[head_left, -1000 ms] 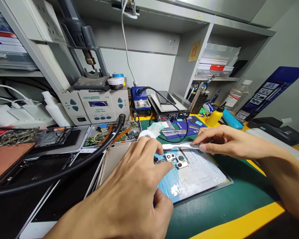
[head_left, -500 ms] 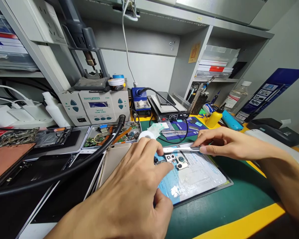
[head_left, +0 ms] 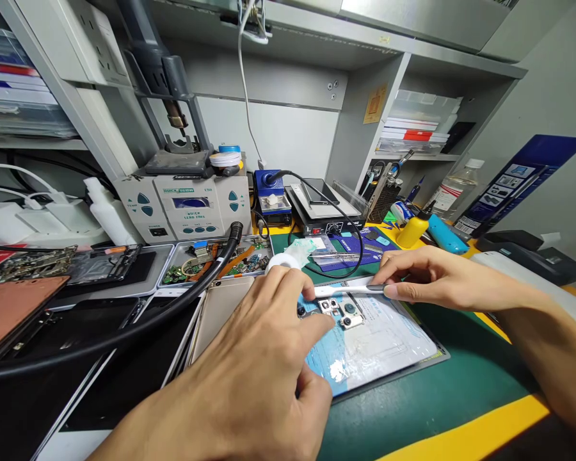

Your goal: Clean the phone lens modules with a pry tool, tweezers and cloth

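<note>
My right hand (head_left: 420, 275) pinches the dark end of a slim white stick-like tool (head_left: 348, 290) between thumb and fingers. The tool lies level over a blue-and-white film-covered pad (head_left: 388, 342). My left hand (head_left: 273, 326) reaches over the pad's left side, fingers bent and apart, one fingertip at the tool's left end. Just below the tool sit small phone camera modules: a silver one (head_left: 329, 306) and a larger one with two round lenses (head_left: 352, 315). A dark round lens (head_left: 301, 311) is partly hidden by my left hand. A white round object (head_left: 285, 260) shows behind my left knuckles.
A thick black hose (head_left: 173, 314) crosses the left side from the hot-air station (head_left: 187, 205), over a tray of circuit parts (head_left: 177, 272). Phone panels (head_left: 125, 378) lie left. Behind are a heating plate (head_left: 329, 224), a yellow bottle (head_left: 413, 227) and a clear bottle (head_left: 456, 189).
Both hands and the white tool hold nearly the same place. The view has shifted very slightly.
</note>
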`<state>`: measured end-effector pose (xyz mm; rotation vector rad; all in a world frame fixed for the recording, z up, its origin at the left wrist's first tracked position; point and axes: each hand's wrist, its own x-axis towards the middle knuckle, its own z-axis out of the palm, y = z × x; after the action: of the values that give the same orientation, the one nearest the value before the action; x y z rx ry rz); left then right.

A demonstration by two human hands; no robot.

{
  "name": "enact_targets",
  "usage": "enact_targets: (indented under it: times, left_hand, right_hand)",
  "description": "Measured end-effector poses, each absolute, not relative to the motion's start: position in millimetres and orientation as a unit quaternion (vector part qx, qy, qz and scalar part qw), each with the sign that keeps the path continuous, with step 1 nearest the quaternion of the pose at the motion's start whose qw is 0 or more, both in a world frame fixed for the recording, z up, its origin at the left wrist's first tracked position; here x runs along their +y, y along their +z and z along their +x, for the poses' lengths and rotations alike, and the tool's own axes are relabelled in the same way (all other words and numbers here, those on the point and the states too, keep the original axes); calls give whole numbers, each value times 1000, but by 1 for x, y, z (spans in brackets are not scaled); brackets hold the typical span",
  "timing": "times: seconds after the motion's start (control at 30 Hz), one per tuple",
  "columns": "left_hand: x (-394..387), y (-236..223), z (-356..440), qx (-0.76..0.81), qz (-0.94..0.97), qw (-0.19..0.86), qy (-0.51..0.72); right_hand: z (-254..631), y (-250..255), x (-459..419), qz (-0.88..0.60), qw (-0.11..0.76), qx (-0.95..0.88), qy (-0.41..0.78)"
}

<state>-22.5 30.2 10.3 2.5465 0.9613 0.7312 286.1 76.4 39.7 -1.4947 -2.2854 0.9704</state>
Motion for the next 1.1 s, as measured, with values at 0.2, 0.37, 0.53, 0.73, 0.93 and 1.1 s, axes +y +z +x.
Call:
enact_targets:
  times: [0.2,0.37,0.53,0.73,0.93,1.1]
  left_hand:
    - [30,10,-22,338,893,155,252]
    - [31,12,-21,333,898,151,244]
    - [32,13,-22,326,902,149,240]
    - [32,15,-22,329,901,154,237]
    - [32,17,-22,332,904,152,222]
    - [29,18,-23,332,907,150,213]
  right_hand:
    - [285,40,76,-511,122,-780,338]
    - [288,40,76,-510,121,-783,336]
    - [291,38,77,-511,113,-781,342]
    - [290,40,79,-514,120,-776,346]
    - [289,41,80,-532,137,-761,345]
    - [289,44,80,-552,127,-751,340]
